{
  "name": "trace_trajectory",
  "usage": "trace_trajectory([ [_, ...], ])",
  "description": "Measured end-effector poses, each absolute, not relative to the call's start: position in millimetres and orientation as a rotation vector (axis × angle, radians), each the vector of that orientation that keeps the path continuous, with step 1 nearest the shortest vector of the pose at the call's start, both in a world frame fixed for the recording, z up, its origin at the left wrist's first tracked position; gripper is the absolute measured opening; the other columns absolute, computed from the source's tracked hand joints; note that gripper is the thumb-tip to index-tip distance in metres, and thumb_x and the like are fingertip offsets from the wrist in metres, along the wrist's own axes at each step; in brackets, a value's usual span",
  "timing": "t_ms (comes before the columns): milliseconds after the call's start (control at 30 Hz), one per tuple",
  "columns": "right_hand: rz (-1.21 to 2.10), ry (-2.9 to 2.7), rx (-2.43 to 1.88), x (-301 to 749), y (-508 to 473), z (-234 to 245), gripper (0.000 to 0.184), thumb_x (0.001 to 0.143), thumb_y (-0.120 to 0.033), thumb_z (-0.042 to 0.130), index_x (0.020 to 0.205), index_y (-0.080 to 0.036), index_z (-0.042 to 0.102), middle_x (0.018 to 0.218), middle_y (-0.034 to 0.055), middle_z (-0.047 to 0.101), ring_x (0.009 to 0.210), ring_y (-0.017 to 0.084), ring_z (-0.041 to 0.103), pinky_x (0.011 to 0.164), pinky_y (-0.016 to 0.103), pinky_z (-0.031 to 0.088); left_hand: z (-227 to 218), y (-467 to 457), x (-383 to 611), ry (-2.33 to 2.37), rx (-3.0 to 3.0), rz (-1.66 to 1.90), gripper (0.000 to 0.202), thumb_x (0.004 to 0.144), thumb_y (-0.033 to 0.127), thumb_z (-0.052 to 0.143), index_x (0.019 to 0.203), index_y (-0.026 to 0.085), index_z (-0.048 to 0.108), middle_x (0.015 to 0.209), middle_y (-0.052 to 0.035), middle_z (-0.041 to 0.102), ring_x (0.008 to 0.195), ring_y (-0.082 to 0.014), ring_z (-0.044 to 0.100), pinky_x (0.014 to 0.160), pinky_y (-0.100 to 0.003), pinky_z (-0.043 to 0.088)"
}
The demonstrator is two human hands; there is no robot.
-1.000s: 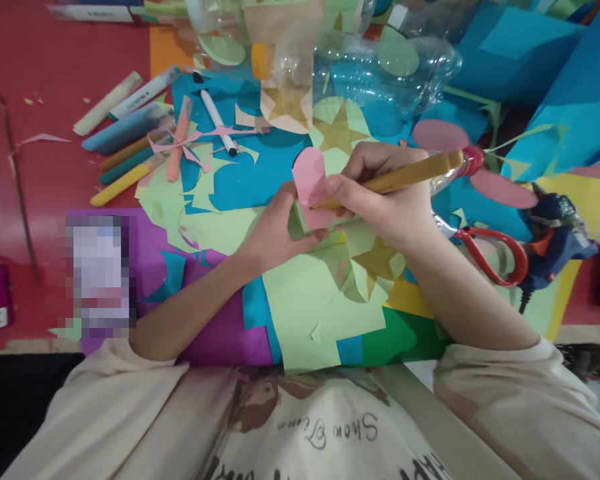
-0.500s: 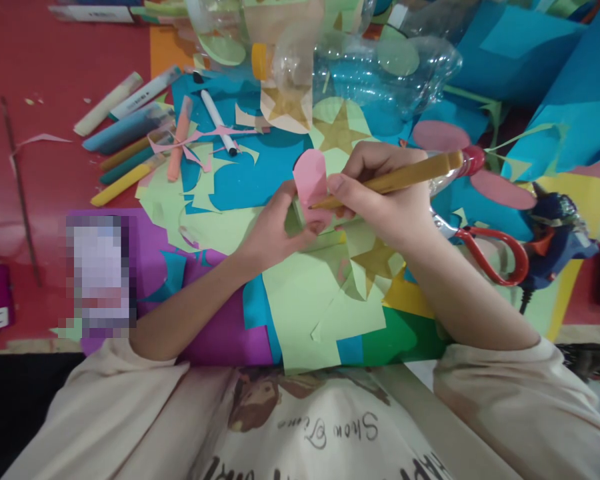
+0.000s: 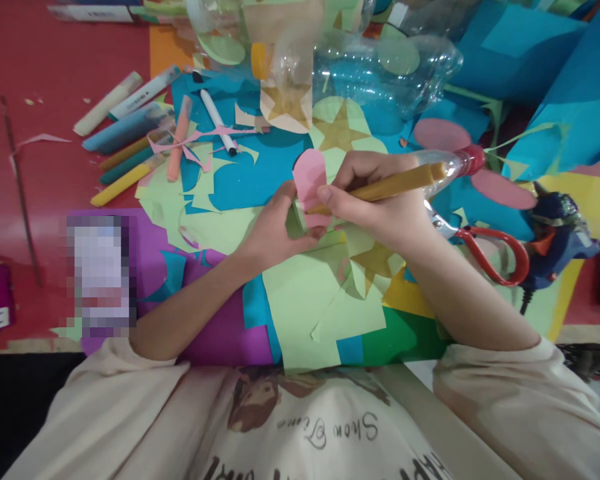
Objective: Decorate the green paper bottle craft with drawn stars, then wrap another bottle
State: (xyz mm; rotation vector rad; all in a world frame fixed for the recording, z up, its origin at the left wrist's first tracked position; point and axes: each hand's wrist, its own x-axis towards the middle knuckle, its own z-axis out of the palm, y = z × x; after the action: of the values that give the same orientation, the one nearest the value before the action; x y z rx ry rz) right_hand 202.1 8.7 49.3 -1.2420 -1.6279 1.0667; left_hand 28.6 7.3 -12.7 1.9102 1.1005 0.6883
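Pink paper piece (image 3: 310, 172) between two hands

Pinching an ochre marker (image 3: 401, 184) near its tip with the right hand (image 3: 386, 205), holding that tip at the piece's lower part. Curving the left hand (image 3: 271, 232) around its left and lower edges, thumb and forefinger apart; cannot tell whether pinching. Farther right, red-handled scissors (image 3: 471, 255).

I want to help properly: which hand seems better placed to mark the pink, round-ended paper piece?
Right hand, probably: its fingers hold the slim ochre marker, tip at the paper piece, which the left hand steadies.
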Motion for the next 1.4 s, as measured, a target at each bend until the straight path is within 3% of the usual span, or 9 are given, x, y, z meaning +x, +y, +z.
trace_trajectory([
  [200,0.995,-1.660,-1.242,202,8,49,0.038,0.078,-0.030,0.072,0.055,-0.023,0.042,0.050,-0.0044,0.048,0.050,0.010,0.042,0.046,0.027,0.035,-13,7,28,1.112,1.921,0.689,0.044,0.079,0.039,0.066,0.115,0.026,0.044,0.117,-0.0064,0.061,0.110,-0.0274,0.062,0.085,-0.039,0.055],
  [333,0.951,-1.667,-1.275,202,7,51,0.038,0.078,-0.030,0.070,0.054,-0.024,0.041,0.050,-0.0045,0.044,0.049,0.010,0.040,0.045,0.027,0.033,-13,7,28,1.113,1.918,0.695,0.042,0.078,0.042,0.065,0.113,0.027,0.047,0.116,-0.0061,0.061,0.111,-0.0273,0.062,0.085,-0.039,0.055],
  [567,0.894,-1.677,-1.284,203,9,49,0.034,0.076,-0.017,0.065,0.052,-0.024,0.041,0.048,-0.0041,0.045,0.046,0.010,0.038,0.043,0.029,0.032,-9,7,29,1.108,1.899,0.689,0.042,0.078,0.047,0.061,0.111,0.025,0.047,0.115,-0.0093,0.061,0.112,-0.0301,0.062,0.088,-0.045,0.054],
  [800,0.838,-1.685,-1.303,207,11,47,0.034,0.078,-0.018,0.066,0.054,-0.023,0.043,0.050,-0.0032,0.047,0.048,0.011,0.041,0.045,0.029,0.036,-12,8,29,1.096,1.922,0.710,0.042,0.080,0.046,0.060,0.114,0.025,0.046,0.116,-0.0094,0.061,0.111,-0.0305,0.061,0.088,-0.047,0.054],
  [967,0.811,-1.703,-1.284,207,9,51,0.036,0.077,-0.019,0.063,0.052,-0.024,0.038,0.048,-0.0026,0.045,0.046,0.011,0.040,0.042,0.030,0.030,-13,8,28,1.106,1.935,0.694,0.042,0.080,0.045,0.062,0.113,0.025,0.045,0.114,-0.0090,0.061,0.109,-0.0306,0.062,0.085,-0.046,0.054],
  [1167,0.856,-1.662,-1.307,213,9,46,0.032,0.079,-0.027,0.068,0.057,-0.024,0.045,0.049,-0.0035,0.044,0.049,0.011,0.043,0.045,0.029,0.037,-12,7,27,1.097,1.944,0.704,0.043,0.081,0.046,0.061,0.116,0.025,0.047,0.117,-0.0087,0.061,0.113,-0.0298,0.061,0.090,-0.044,0.053],
  [1400,0.846,-1.633,-1.314,214,11,45,0.035,0.079,-0.018,0.067,0.054,-0.023,0.043,0.049,-0.0030,0.046,0.050,0.011,0.045,0.048,0.030,0.041,-13,7,25,1.069,1.929,0.703,0.048,0.082,0.052,0.060,0.122,0.028,0.047,0.123,-0.0076,0.060,0.119,-0.0290,0.059,0.094,-0.042,0.052],
])
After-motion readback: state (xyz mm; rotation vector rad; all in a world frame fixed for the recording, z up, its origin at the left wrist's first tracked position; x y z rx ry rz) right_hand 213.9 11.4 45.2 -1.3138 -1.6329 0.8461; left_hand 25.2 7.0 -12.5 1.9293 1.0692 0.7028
